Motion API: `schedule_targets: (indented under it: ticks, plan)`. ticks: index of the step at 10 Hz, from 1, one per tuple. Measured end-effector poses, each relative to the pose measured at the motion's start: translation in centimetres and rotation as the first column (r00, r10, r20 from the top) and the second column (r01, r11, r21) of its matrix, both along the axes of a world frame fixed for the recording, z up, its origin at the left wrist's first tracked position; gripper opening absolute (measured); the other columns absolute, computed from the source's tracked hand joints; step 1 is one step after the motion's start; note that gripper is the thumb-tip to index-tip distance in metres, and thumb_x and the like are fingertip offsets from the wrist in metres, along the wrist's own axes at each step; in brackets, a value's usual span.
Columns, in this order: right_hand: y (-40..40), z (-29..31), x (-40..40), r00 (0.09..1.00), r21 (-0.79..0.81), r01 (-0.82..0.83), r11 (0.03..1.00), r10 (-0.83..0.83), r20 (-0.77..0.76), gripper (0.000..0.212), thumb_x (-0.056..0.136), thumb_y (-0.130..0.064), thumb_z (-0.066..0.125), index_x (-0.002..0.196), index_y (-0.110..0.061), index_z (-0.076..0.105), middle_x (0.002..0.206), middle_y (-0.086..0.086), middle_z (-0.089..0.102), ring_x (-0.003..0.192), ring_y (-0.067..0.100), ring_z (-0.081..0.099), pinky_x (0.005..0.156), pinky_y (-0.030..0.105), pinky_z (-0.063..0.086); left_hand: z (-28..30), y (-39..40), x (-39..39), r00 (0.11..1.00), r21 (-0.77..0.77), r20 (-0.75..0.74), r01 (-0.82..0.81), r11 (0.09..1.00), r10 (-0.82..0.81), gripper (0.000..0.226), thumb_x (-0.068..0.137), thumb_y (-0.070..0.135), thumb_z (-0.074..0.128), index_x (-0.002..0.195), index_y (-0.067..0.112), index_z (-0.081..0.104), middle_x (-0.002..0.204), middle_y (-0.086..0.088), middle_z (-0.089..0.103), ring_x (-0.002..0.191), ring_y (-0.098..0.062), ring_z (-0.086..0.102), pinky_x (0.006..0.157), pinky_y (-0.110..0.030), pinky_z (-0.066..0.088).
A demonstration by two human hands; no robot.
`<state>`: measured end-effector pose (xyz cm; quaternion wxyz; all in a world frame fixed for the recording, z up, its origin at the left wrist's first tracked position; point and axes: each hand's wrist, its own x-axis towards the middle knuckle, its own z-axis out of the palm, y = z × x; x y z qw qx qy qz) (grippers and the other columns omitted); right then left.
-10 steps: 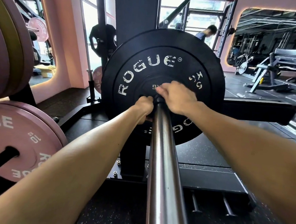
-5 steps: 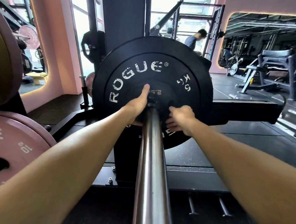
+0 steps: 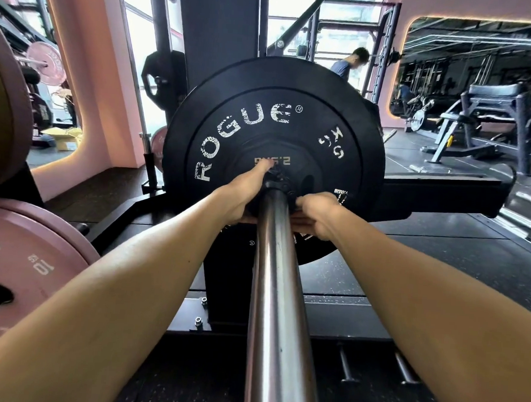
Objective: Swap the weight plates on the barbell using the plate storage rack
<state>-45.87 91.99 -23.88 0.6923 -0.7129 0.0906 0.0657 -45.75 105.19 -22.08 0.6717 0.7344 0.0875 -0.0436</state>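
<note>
The steel barbell sleeve [image 3: 277, 294] runs straight away from me to a black ROGUE 5 kg plate [image 3: 247, 119]. A small black 2.5 kg plate [image 3: 303, 169] sits against that plate's face at the hub. My left hand [image 3: 242, 196] lies on the small plate's left side, fingers straight and pointing up, thumb under its lower edge. My right hand [image 3: 319, 213] grips the small plate's lower right rim with curled fingers, thumb beneath.
A pink 10 kg plate [image 3: 36, 267] hangs on the storage rack at lower left, with more plates stacked above it. A dark rack upright [image 3: 218, 42] stands behind the barbell. Two bare pegs [image 3: 345, 367] stick out below. A person [image 3: 344, 65] and a bench [image 3: 494, 106] are far back.
My right hand dropped from the top of the hub to the small plate's lower right rim. My left hand uncurled, its fingers now straight on the plate.
</note>
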Motion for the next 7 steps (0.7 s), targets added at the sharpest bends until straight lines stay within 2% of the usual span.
schedule_targets:
  ticks: [1, 2, 3, 4, 5, 6, 7]
  plan:
    - [0.1, 0.1, 0.2, 1.000, -0.035, 0.005, 0.999, -0.004, 0.002, 0.022, 0.100, -0.003, 0.043, 0.081, -0.003, 0.054, 0.069, 0.016, 0.059, 0.054, 0.025, 0.059, 0.039, 0.029, 0.051, -0.2, -0.2, 0.1, 0.999, -0.043, 0.015, -0.041, 0.998, 0.041, 0.045, 0.090, 0.059, 0.052, 0.100, 0.018, 0.067, 0.091, -0.007, 0.071, 0.076, -0.023, 0.067, 0.066, -0.031, 0.055]
    - [0.2, -0.1, 0.2, 1.000, -0.068, -0.005, 0.998, 0.004, -0.009, 0.029, 0.102, -0.003, 0.040, 0.075, -0.003, 0.052, 0.065, 0.015, 0.057, 0.053, 0.025, 0.057, 0.042, 0.032, 0.050, -1.0, 0.0, 0.6, 0.982, -0.026, 0.073, -0.174, 0.984, 0.176, 0.054, 0.089, 0.056, 0.057, 0.116, 0.010, 0.062, 0.104, -0.010, 0.069, 0.084, -0.026, 0.068, 0.057, -0.031, 0.053]
    - [0.2, -0.1, 0.1, 1.000, -0.088, -0.006, 0.996, 0.006, -0.001, 0.032, 0.101, -0.001, 0.038, 0.072, -0.003, 0.051, 0.062, 0.014, 0.056, 0.051, 0.024, 0.057, 0.041, 0.031, 0.051, -1.2, 0.3, 0.9, 0.988, -0.008, 0.058, -0.143, 0.990, 0.143, 0.062, 0.087, 0.059, 0.058, 0.123, 0.009, 0.061, 0.110, -0.012, 0.069, 0.090, -0.028, 0.069, 0.062, -0.035, 0.057]
    - [-0.1, -0.5, 0.4, 0.999, -0.094, 0.016, 0.995, -0.012, 0.042, 0.026, 0.099, -0.001, 0.044, 0.075, -0.003, 0.054, 0.065, 0.015, 0.059, 0.051, 0.025, 0.059, 0.047, 0.033, 0.054, -1.1, 0.6, 0.7, 0.996, 0.032, 0.038, -0.083, 0.996, 0.082, 0.069, 0.084, 0.067, 0.054, 0.122, 0.010, 0.063, 0.111, -0.010, 0.070, 0.091, -0.026, 0.068, 0.071, -0.035, 0.058]
    - [-0.2, -0.8, 0.6, 0.989, -0.178, 0.039, 0.983, -0.013, 0.144, 0.019, 0.093, -0.002, 0.051, 0.078, -0.010, 0.059, 0.073, 0.014, 0.064, 0.059, 0.028, 0.065, 0.056, 0.037, 0.058, -1.3, 0.7, 0.6, 0.995, 0.138, 0.034, -0.101, 0.985, 0.097, 0.084, 0.076, 0.077, 0.050, 0.128, 0.011, 0.060, 0.121, -0.010, 0.066, 0.103, -0.029, 0.066, 0.082, -0.039, 0.057]
    - [-1.1, 0.2, 0.3, 0.955, -0.337, 0.062, 0.939, 0.042, 0.294, 0.019, 0.084, -0.013, 0.056, 0.075, -0.028, 0.063, 0.094, 0.006, 0.071, 0.088, 0.027, 0.070, 0.082, 0.039, 0.058, -0.7, 1.0, 0.2, 0.960, 0.339, 0.191, -0.261, 0.904, 0.206, 0.078, 0.076, 0.073, 0.057, 0.127, 0.013, 0.053, 0.119, -0.009, 0.064, 0.106, -0.031, 0.063, 0.092, -0.043, 0.054]
    - [-2.1, 1.9, -0.5, 0.936, -0.395, 0.051, 0.917, 0.094, 0.339, 0.013, 0.083, -0.020, 0.060, 0.079, -0.030, 0.066, 0.097, -0.001, 0.072, 0.096, 0.020, 0.067, 0.092, 0.035, 0.053, 1.1, 1.1, -1.1, 0.926, 0.498, 0.342, -0.323, 0.805, 0.160, 0.054, 0.078, 0.060, 0.067, 0.111, 0.020, 0.053, 0.101, -0.001, 0.064, 0.095, -0.023, 0.063, 0.087, -0.035, 0.053]
